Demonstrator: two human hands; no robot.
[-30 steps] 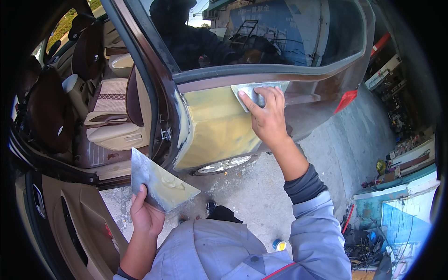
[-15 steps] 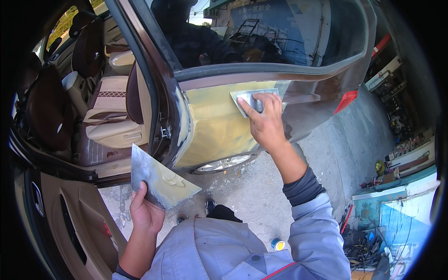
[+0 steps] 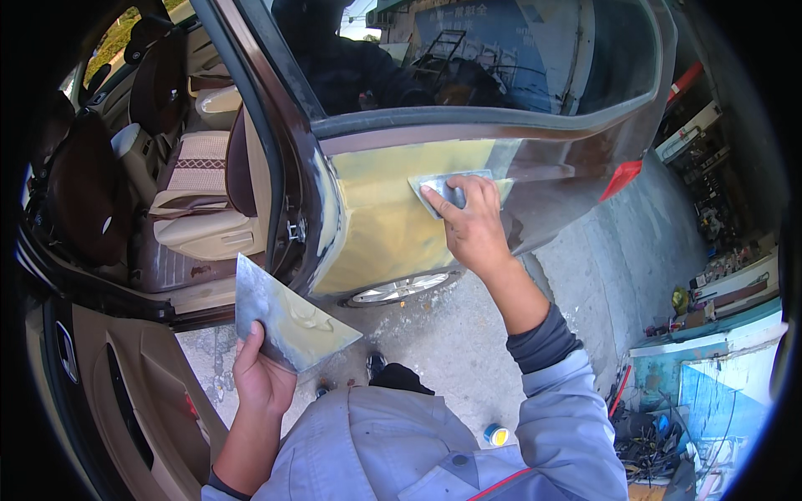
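Note:
My right hand (image 3: 478, 221) presses a flat metal putty spreader (image 3: 434, 185) against the car's rear quarter panel (image 3: 376, 209), where yellowish body filler covers a broad patch. The thumb lies on one side of the spreader and the fingers are bent over its face. My left hand (image 3: 263, 376) holds a larger metal mixing plate (image 3: 267, 309) by its lower corner, thumb on top. A lump of yellowish filler (image 3: 305, 317) is spread on the plate's right half. The left hand's fingers are mostly hidden beneath the plate.
An open car door (image 3: 125, 384) stands at the lower left, by the seats (image 3: 200, 192). Below the panel shows a wheel (image 3: 401, 289). A small can (image 3: 495, 434) stands on the concrete floor (image 3: 576, 250). Clutter (image 3: 652, 442) lies at the lower right. A red tail light (image 3: 621, 179) edges the car.
My right hand has slid the spreader a little down the panel, toward me. The left hand and the mixing plate have stayed nearly still.

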